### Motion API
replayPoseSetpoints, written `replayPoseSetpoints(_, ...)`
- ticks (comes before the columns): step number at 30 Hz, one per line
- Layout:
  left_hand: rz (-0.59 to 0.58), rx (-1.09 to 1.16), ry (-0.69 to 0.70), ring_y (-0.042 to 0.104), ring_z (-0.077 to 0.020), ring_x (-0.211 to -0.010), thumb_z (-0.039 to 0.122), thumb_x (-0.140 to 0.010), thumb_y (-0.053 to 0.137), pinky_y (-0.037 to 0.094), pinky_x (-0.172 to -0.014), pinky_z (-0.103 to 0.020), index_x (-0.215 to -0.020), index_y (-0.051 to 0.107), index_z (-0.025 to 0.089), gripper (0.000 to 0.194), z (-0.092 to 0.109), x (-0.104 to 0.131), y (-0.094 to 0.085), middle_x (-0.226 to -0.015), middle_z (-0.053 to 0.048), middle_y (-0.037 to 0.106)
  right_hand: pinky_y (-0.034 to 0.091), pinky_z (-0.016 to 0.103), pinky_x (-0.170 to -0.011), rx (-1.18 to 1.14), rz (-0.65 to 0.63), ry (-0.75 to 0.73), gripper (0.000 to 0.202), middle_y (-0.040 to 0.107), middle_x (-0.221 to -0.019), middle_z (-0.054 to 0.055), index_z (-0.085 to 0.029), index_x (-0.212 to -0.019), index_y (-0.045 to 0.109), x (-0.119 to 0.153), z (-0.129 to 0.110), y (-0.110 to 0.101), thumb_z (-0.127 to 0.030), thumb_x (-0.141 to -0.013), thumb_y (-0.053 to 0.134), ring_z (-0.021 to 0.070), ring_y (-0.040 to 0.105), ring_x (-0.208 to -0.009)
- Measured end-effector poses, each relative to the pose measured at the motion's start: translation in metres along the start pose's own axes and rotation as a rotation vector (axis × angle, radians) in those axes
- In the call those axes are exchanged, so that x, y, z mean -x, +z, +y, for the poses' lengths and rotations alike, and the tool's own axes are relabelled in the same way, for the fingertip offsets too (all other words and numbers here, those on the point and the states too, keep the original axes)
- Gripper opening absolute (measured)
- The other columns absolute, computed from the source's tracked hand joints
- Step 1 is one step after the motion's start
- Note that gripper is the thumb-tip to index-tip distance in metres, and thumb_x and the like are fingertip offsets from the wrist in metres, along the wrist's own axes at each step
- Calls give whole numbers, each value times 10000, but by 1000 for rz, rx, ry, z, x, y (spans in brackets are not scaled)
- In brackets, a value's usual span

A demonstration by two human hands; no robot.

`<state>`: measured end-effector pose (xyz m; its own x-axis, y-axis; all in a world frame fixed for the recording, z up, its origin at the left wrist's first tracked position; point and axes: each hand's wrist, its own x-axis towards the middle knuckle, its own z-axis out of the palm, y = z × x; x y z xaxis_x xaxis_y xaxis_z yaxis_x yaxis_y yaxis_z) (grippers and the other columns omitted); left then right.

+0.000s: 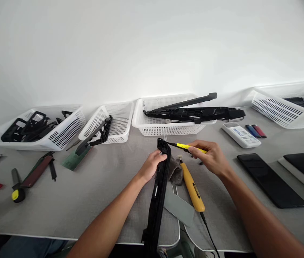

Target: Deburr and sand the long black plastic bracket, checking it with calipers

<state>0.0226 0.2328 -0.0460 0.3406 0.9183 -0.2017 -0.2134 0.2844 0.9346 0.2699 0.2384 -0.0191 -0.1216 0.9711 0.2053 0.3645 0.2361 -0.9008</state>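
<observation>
My left hand (151, 165) is closed around the upper part of a long black plastic trim piece (159, 195), which slants down past the table's front edge. In my right hand (211, 156) is a slim yellow-and-black hand tool (185, 146), gripped like a pen. Its thin dark tip meets or nearly meets the upper end of the trim piece; I cannot tell which. Just right of the trim piece lies a yellow corded rotary-type tool (193, 188). A brown-grey cloth (175, 171) and a flat grey-green strip (179, 208) lie partly behind the trim piece.
White baskets with black plastic parts line the back: a left one (60, 138), a small one (121, 134), a middle one (168, 130) and a right one (275, 109). Phones (271, 181), a white device (241, 135) and lighters (252, 131) lie right; a sanding block (37, 171) lies left.
</observation>
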Motion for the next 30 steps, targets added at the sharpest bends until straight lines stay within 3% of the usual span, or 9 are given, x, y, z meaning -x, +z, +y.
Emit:
replayPoseSetpoints(17, 39, -26, 37, 609, -153, -734, 547, -784, 849, 435, -670, -261, -1049, 721, 162, 484, 6, -1, -2, -848, 4, 678, 332, 296, -527, 125, -48, -73, 473, 678, -663, 38, -162, -926, 851, 2, -1, -4, -607, -913, 691, 151, 473, -568)
replayPoseSetpoints(21, 49, -28, 17, 594, -148, -703, 553, -773, 854, 424, -649, -259, -1038, 722, 167, 486, 7, -1, -1, -813, 13, 663, 340, 297, -530, 134, -40, -77, 492, 689, -674, 43, -161, -932, 846, 2, -1, -7, -625, -918, 685, 153, 487, -567)
replayPoseSetpoints(25, 37, -32, 30, 627, -166, -781, 540, -779, 854, 457, -730, -268, -1066, 739, 164, 487, 6, -1, -1, -873, -5, 694, 326, 299, -526, 157, -64, -84, 499, 694, -666, 43, -166, -918, 849, 1, -2, -8, -635, -922, 676, 151, 475, -561)
replayPoseSetpoints(30, 38, -57, 36, 641, -182, -815, 550, -809, 835, 450, -722, -270, -1099, 752, 168, 487, 4, -2, -4, -913, -18, 708, 351, 296, -522, 121, 6, -57, 553, 714, -705, 59, -164, -958, 851, 1, -1, -4, -687, -911, 678, 163, 517, -577)
